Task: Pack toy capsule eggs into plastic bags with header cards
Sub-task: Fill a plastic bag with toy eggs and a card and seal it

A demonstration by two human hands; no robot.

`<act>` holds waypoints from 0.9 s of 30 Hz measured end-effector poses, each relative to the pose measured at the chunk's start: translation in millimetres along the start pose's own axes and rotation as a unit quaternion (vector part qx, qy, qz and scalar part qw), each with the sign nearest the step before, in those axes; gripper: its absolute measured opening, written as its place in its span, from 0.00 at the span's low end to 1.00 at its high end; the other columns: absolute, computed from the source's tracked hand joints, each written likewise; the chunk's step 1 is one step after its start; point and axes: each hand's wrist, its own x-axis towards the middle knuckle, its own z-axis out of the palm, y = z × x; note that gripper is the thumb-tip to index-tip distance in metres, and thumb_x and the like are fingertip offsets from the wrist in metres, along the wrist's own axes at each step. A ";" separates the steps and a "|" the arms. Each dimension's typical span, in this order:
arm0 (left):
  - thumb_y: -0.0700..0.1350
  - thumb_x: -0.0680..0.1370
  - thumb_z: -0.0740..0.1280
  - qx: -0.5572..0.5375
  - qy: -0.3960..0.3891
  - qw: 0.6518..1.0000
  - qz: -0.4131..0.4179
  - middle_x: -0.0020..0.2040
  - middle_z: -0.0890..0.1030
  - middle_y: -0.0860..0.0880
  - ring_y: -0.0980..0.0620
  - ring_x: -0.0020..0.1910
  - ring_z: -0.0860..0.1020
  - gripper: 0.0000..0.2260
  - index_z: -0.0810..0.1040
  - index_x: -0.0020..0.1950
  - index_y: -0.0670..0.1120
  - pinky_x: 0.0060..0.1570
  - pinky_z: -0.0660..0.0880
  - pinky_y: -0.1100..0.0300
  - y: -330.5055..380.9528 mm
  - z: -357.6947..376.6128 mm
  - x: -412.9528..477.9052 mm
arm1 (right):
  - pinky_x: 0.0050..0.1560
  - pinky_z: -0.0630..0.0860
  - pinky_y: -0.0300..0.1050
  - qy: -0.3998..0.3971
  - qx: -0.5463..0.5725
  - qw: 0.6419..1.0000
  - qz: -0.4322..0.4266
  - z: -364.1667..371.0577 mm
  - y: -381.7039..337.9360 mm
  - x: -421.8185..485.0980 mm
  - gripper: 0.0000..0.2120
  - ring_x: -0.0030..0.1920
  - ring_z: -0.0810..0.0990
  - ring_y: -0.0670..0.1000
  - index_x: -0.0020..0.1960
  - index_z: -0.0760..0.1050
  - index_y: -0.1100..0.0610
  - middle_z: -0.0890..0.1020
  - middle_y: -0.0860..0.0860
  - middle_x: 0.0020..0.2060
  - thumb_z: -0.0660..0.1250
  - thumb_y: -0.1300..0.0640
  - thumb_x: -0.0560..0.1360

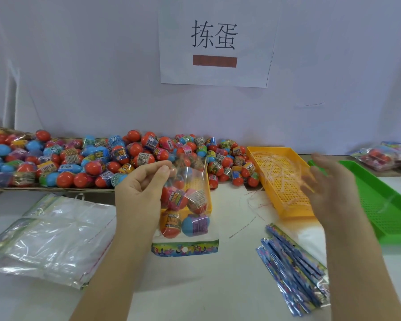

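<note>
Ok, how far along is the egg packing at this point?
Done: a few filled packs lie at the far right. In hand: the left hand pinches the top of a bag holding about four eggs; the right hand, blurred, is open over the yellow tray. Left: a big loose egg pile and a stack of empty bags.

Along the back of the white table (pixel 195 286), against the wall, lies a long heap of red and blue plastic capsule eggs (pixel 102 158). Before the heap, at left, sits a stack of empty clear plastic bags (pixel 51 239). At centre, the left hand (pixel 139 188) holds up a clear filled bag (pixel 185 205). To its right is a yellow perforated tray (pixel 289 200), then a green perforated tray (pixel 380 200). Blue printed header cards (pixel 292 269) lie before the yellow tray.
</note>
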 end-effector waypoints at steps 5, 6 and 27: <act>0.44 0.77 0.68 -0.005 0.001 1.000 -0.009 0.42 0.86 0.57 0.52 0.49 0.84 0.06 0.82 0.45 0.54 0.49 0.81 0.48 -2.5 0.6 1.3 | 0.57 0.77 0.58 -0.139 -0.016 0.978 0.155 14.9 -28.5 7.8 0.23 0.64 0.75 0.61 0.63 0.78 0.52 0.76 0.57 0.65 0.69 0.46 0.71; 0.44 0.77 0.68 -0.005 -0.001 1.000 -0.012 0.42 0.86 0.57 0.52 0.49 0.84 0.06 0.82 0.46 0.54 0.48 0.81 0.48 -2.9 1.0 1.8 | 0.56 0.78 0.59 -0.104 -0.053 0.983 0.143 26.9 -29.3 13.5 0.21 0.63 0.76 0.61 0.60 0.80 0.52 0.78 0.57 0.61 0.72 0.47 0.69; 0.45 0.74 0.70 -0.083 0.024 0.996 -0.032 0.44 0.86 0.54 0.55 0.45 0.84 0.06 0.82 0.49 0.54 0.34 0.80 0.63 -2.5 2.8 0.1 | 0.41 0.81 0.44 -0.246 -0.307 0.911 0.125 80.8 111.3 -65.9 0.18 0.42 0.84 0.52 0.49 0.84 0.55 0.85 0.54 0.45 0.73 0.46 0.65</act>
